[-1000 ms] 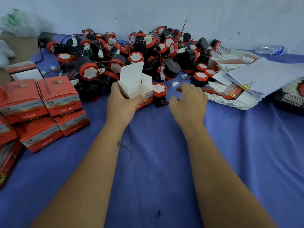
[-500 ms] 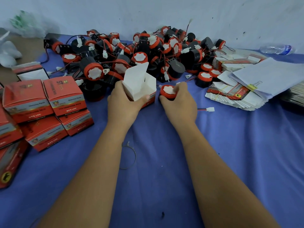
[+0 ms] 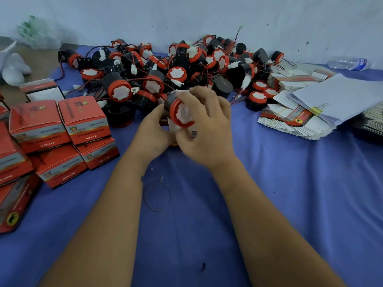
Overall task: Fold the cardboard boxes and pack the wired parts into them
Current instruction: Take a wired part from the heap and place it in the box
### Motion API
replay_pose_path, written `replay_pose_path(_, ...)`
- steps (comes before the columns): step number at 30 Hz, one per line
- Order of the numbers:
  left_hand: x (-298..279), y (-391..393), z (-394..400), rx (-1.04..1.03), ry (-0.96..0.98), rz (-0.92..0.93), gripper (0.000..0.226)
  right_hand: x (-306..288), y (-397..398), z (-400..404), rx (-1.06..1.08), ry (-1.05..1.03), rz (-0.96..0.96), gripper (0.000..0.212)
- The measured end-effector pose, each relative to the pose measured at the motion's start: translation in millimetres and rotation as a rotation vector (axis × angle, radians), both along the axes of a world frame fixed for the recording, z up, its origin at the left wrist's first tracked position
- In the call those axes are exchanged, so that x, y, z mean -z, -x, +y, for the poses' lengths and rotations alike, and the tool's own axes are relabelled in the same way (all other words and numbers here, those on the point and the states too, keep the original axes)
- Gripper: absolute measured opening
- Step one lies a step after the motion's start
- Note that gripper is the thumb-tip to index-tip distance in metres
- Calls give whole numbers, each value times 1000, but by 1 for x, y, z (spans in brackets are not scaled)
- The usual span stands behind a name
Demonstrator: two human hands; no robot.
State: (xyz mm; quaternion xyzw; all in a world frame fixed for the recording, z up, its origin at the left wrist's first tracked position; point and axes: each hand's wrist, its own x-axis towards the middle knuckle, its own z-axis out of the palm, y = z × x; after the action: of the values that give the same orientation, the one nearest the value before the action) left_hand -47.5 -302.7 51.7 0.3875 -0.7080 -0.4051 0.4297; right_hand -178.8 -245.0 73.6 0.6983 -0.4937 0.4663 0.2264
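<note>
Both hands meet over the middle of the blue-covered worktop [image 3: 290, 193]. The right hand [image 3: 204, 133] has its fingers curled round a black wired part [image 3: 179, 112] with a red rim and white face, which is tilted so the face looks back at the person. The left hand [image 3: 152, 134] grips a small cardboard box [image 3: 173, 126] directly under that part; only a sliver of white card shows between the two hands, so I cannot tell how far the part sits in it.

Behind the hands, along the far edge by the wall, lies a big heap of wired parts [image 3: 186, 65], black and red, with red and black leads and white plugs tangled through it. At the left edge stand stacked red boxes [image 3: 83, 121], closed, two layers high, and beyond them one box with its white flap showing [image 3: 42, 91]. Toward the far right corner is a pile of flat box blanks [image 3: 290, 119], with white sheets held by a yellow clip [image 3: 317, 109] resting on top. A clear plastic bottle [image 3: 348, 63] lies on its side near the wall. A thin wire loop [image 3: 157, 195] rests on the cloth between the forearms.
</note>
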Motion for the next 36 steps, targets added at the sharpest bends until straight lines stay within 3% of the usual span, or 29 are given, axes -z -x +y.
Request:
replay_pose_path(6, 3, 0, -5, 47, -48, 29, 47, -1, 16, 2, 123, -195, -109, 56)
replay_pose_path(9, 2, -1, -5, 64, -41, 27, 46, 1, 13, 1, 97, -296, -16, 61)
replay_pose_path(13, 2, 0, -4, 62, -35, 28, 51, 3, 9, -1, 33, -356, -93, 65)
replay_pose_path(19, 4, 3, -6, 32, -62, 59, 52, 6, 13, -3, 97, -251, -31, 38)
replay_pose_path(26, 4, 2, -6, 15, -87, 78, 56, 8, 19, -4, 130, -195, 25, 25)
replay_pose_path(29, 4, 4, -3, 3, -76, 71, 54, 12, 18, -2, 127, -265, 63, 26)
replay_pose_path(33, 4, 7, -2, -27, -64, 71, 43, 10, 16, -1, 199, -107, -90, 23)
replay_pose_path(36, 4, 9, -2, -69, -76, 81, 40, 8, 21, 2, 107, -18, -508, 7)
